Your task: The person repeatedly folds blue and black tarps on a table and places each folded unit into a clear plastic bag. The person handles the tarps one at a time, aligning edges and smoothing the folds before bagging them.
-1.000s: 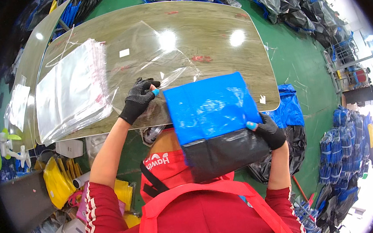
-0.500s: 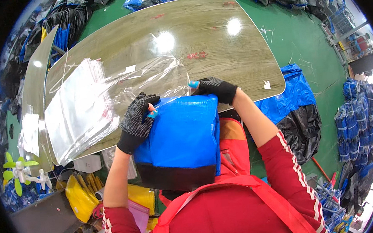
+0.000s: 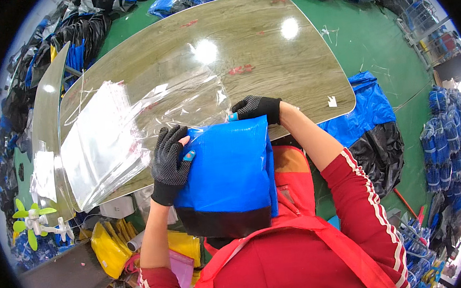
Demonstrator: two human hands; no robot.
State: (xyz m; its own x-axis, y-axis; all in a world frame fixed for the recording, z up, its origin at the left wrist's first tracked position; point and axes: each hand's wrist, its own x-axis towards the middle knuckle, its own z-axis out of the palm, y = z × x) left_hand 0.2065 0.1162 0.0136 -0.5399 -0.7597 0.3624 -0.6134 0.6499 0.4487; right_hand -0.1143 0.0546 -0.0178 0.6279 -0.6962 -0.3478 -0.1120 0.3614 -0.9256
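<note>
Blue bag: a folded blue bag (image 3: 224,169) with a black bottom, held in front of the person's chest; its top edge meets the near side of the desk (image 3: 272,59), and the rest lies below that edge, over the red apron (image 3: 295,196), probably so that both hands can reach its top
Left hand: the left hand (image 3: 169,159), in a black dotted glove, is bent around the bag's upper left side, thumb on the blue front; it looks to be gripping the bag there, likely to steady that corner
Right hand: the right hand (image 3: 260,108), gloved too, has its fingers curled just above the bag's top edge, thumb pointing left; whether it pinches the bag or the plastic beside it, I cannot tell
Clear plastic: a loose clear sheet (image 3: 194,95) spreads flat across the desk, its near edge by the hands, perhaps put there for easy reach
Clear stack: a pile of clear bags (image 3: 98,143) lies at the desk's left, apart from the blue bag, which seems to leave the middle free for handling
Around the desk: a small fan (image 3: 32,219) with green blades at lower left, yellow bags (image 3: 110,251) beside it, and 1 blue and black bag (image 3: 375,127) past the right edge
</note>
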